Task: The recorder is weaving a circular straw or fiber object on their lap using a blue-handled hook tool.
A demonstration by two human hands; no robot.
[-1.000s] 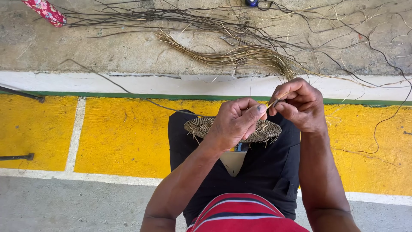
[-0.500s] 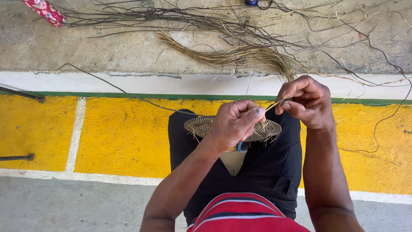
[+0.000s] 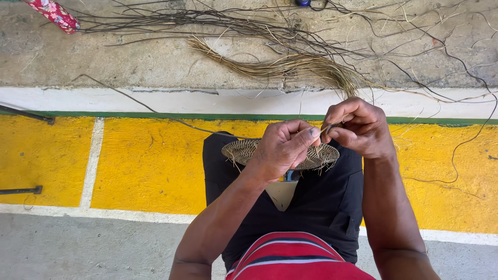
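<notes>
Left hand (image 3: 282,150) curls over the near edge of a small woven disc (image 3: 244,150), fingers pressed together and thumb clamped down so the piece sits steady on the lap. Right hand (image 3: 358,127), at about two o'clock from the disc, pinches a thin strand (image 3: 328,127) between thumb and forefinger, right at the rim.

Judging from this grip, the strand could snap or kink if it is tugged hard at so sharp an angle, since it looks thin and dry. A loose hold by the left hand could let the disc turn and slacken the last stitches. The short spikes poking from the rim could also prick a fingertip.

As for the disc, it is flat, oval from this angle, tan-brown, tightly coiled, with stray ends bristling along its lower edge. It rests on dark shorts (image 3: 321,207) above a yellow painted floor (image 3: 145,161). At twelve o'clock, beyond a white kerb (image 3: 155,98), lies a loose bundle of straw-coloured fibres (image 3: 290,65) among dark, tangled stems (image 3: 207,21).
</notes>
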